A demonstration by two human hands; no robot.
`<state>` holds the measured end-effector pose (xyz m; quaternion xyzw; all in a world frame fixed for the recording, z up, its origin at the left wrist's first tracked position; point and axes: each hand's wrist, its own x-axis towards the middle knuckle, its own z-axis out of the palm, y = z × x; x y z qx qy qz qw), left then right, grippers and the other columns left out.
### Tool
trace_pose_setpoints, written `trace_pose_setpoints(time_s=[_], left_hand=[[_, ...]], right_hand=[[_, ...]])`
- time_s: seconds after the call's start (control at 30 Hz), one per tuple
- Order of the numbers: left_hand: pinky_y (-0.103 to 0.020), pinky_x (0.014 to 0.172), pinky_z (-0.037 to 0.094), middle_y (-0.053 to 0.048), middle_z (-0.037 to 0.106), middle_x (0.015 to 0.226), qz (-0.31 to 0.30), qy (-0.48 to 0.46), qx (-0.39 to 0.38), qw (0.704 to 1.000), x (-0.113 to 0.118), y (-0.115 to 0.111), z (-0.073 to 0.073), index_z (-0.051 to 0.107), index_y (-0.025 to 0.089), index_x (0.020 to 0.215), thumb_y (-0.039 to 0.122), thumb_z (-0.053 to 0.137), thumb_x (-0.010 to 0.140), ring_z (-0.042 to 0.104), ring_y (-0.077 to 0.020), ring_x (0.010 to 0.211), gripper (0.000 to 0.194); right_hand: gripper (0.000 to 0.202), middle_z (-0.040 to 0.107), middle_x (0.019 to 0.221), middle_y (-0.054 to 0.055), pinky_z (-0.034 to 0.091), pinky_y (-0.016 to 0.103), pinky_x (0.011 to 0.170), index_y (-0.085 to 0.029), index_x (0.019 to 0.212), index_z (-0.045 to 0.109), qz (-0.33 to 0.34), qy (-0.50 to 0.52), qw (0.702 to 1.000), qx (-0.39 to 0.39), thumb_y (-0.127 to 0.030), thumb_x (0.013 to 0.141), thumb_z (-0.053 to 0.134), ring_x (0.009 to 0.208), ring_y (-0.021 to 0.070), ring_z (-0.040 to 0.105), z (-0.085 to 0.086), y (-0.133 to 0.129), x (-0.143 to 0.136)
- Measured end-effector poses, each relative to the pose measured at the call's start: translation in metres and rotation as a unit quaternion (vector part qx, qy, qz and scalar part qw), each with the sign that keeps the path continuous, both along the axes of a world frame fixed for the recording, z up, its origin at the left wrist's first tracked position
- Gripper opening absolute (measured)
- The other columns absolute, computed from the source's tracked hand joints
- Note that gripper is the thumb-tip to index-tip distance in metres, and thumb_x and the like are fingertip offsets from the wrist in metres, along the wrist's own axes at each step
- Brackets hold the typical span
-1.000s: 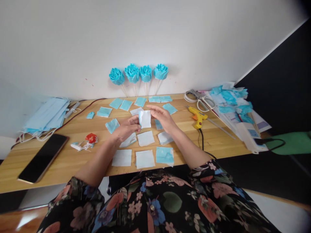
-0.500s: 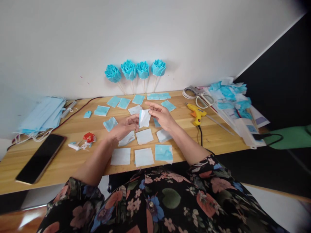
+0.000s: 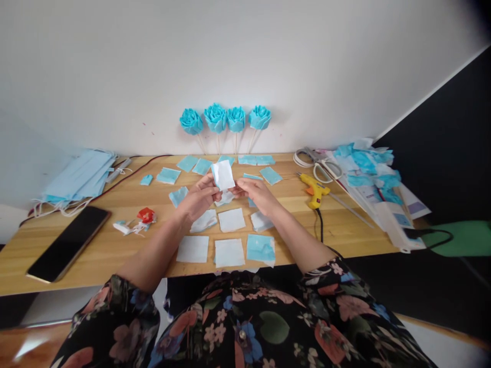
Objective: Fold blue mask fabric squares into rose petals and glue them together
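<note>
Left hand (image 3: 199,198) pinching white square (image 3: 223,175), raised over table (image 3: 291,197).
I see right hand (image 3: 258,194) at its lower right corner, fingertips bunched; can't tell if gripping. Four blue flowers (image 3: 215,118) stand behind, glue gun (image 3: 316,197) lies off right.

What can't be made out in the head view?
All head view:
Held square: its back, turned away from the camera.
Right hand: any contact with that square, too small to tell.
Green object: cut off by right edge.
Printed paper: wording, too small.
</note>
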<state>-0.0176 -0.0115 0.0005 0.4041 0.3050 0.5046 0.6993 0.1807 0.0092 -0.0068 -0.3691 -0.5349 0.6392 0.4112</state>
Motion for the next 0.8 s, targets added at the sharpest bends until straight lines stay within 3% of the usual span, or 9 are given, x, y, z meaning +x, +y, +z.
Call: trace_pose_setpoints(time_s=[0.23,0.4,0.47,0.53,0.6,0.67,0.73,0.8], left_hand=[[-0.025,0.059,0.039,0.002,0.057,0.073,-0.01,0.019,-0.004,1.0,0.003,-0.002,-0.001,0.065,0.018,0.101,0.021,0.08,0.068,0.051,-0.0088,0.06,0.036],[-0.025,0.06,0.039,0.003,0.057,0.073,0.011,0.014,-0.006,1.0,0.001,0.001,-0.004,0.063,0.021,0.108,0.021,0.079,0.069,0.052,-0.0097,0.06,0.042],[-0.026,0.061,0.039,0.003,0.056,0.072,0.036,0.025,0.003,0.999,0.001,0.002,-0.006,0.063,0.021,0.11,0.023,0.077,0.071,0.052,-0.0105,0.061,0.042],[-0.026,0.063,0.04,0.003,0.056,0.072,0.103,0.077,0.035,0.991,0.002,0.001,-0.006,0.064,0.021,0.107,0.027,0.073,0.076,0.051,-0.0111,0.063,0.033],[-0.027,0.066,0.04,0.002,0.056,0.073,0.199,0.175,0.102,0.959,0.003,-0.002,-0.005,0.067,0.021,0.097,0.03,0.069,0.082,0.05,-0.0122,0.067,0.017],[-0.028,0.072,0.04,-0.001,0.058,0.077,0.263,0.281,0.19,0.903,0.004,-0.008,-0.002,0.068,0.021,0.085,0.031,0.069,0.085,0.05,-0.0146,0.074,0.01],[-0.031,0.079,0.04,-0.004,0.061,0.083,0.27,0.348,0.264,0.858,0.005,-0.014,0.001,0.069,0.022,0.079,0.029,0.071,0.083,0.051,-0.0187,0.083,0.009],[-0.035,0.085,0.04,-0.006,0.062,0.087,0.253,0.38,0.308,0.835,0.006,-0.017,0.002,0.07,0.024,0.079,0.028,0.072,0.082,0.052,-0.0226,0.09,0.006]], right_hand=[[0.033,0.076,0.079,0.003,0.052,0.029,0.074,-0.019,0.08,0.076,-0.035,-0.045,0.998,0.021,-0.05,0.071,0.076,0.069,0.0138,0.061,0.005,-0.005,-0.004],[0.027,0.074,0.074,0.003,0.051,0.028,0.072,-0.019,0.072,0.074,-0.066,-0.055,0.995,0.041,-0.047,0.073,0.072,0.069,0.014,0.061,0.009,-0.005,-0.005],[0.027,0.075,0.074,0.003,0.051,0.028,0.072,-0.019,0.071,0.073,-0.079,-0.052,0.994,0.049,-0.046,0.073,0.071,0.069,0.0143,0.062,0.01,-0.005,-0.005],[0.027,0.075,0.075,0.004,0.052,0.029,0.072,-0.019,0.071,0.074,-0.087,-0.049,0.994,0.054,-0.046,0.073,0.071,0.07,0.0146,0.063,0.011,-0.006,-0.005],[0.025,0.075,0.075,0.004,0.052,0.029,0.072,-0.019,0.072,0.074,-0.101,-0.051,0.992,0.054,-0.044,0.073,0.071,0.07,0.0152,0.064,0.011,-0.006,-0.005],[0.023,0.075,0.074,0.004,0.052,0.029,0.072,-0.019,0.071,0.074,-0.118,-0.057,0.99,0.055,-0.041,0.072,0.07,0.071,0.0158,0.064,0.01,-0.006,-0.006],[0.021,0.075,0.073,0.003,0.051,0.029,0.072,-0.019,0.069,0.074,-0.131,-0.064,0.987,0.062,-0.039,0.073,0.069,0.072,0.0162,0.065,0.009,-0.006,-0.007],[0.021,0.073,0.071,0.003,0.051,0.028,0.071,-0.019,0.068,0.074,-0.132,-0.069,0.986,0.073,-0.038,0.074,0.067,0.072,0.0163,0.065,0.008,-0.006,-0.008]])
